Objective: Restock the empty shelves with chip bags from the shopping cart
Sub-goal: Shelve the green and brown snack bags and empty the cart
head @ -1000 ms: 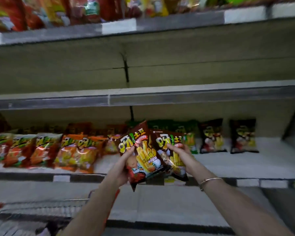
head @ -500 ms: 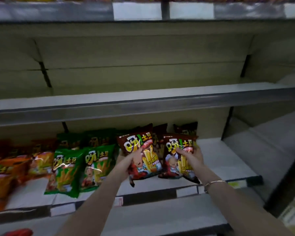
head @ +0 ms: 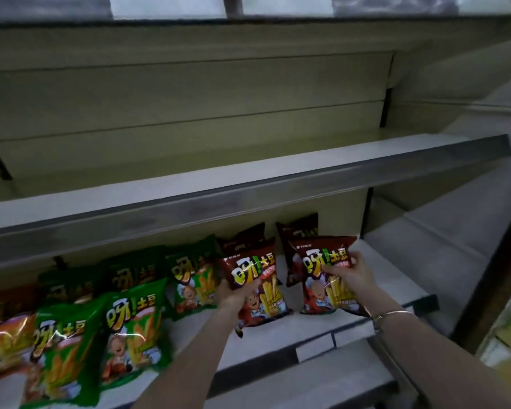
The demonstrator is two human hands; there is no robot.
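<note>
Chip bags, two, lower shelf (head: 396, 278), right of green bags (head: 130, 320); left hand (head: 233, 296) is gripping left brown bag (head: 266, 290); right hand (head: 356, 274) is pinching right brown bag (head: 322, 278); both are standing before matching stock; advisable: seating bases flat, faces forward, before releasing.

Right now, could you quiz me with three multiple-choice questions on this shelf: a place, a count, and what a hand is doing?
1. Where are the green bags relative to the held red-brown bags? A left of them; B right of them; C on the shelf above.
2. How many bags are held? A one; B two; C four.
3. What is the right hand doing? A gripping a bag; B lying flat, open; C out of view.
Answers: 1 A, green lies leftward, same shelf; 2 B, the left hand holds one too; 3 A, its fingers curl round the bag.
</note>
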